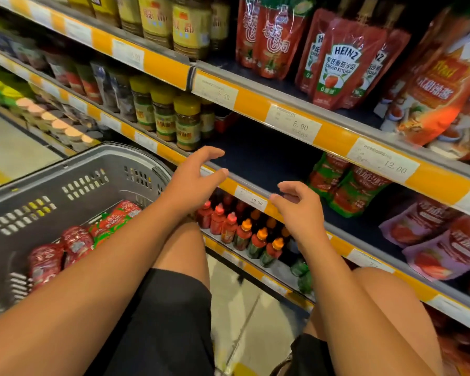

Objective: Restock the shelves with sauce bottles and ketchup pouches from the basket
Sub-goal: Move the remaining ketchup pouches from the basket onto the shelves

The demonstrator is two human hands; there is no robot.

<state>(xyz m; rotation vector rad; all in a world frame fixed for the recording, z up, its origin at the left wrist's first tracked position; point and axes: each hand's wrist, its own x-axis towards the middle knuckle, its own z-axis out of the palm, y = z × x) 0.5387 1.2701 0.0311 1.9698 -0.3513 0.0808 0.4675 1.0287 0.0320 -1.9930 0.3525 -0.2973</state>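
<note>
Three dark red ketchup pouches (55,253) and two red-and-green ones (111,221) are lying in the grey plastic basket (65,183), below and left of both hands. The left hand (193,175) and right hand (296,207) are hovering empty, fingers loosely curled, before the orange-edged shelf (255,164), above ten or so small sauce bottles (244,232).

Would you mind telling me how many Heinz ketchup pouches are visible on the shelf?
3: one Heinz pouch in front, one partly hidden behind it to the left, one behind to the right, all on the upper shelf. More may be hidden behind.
</note>
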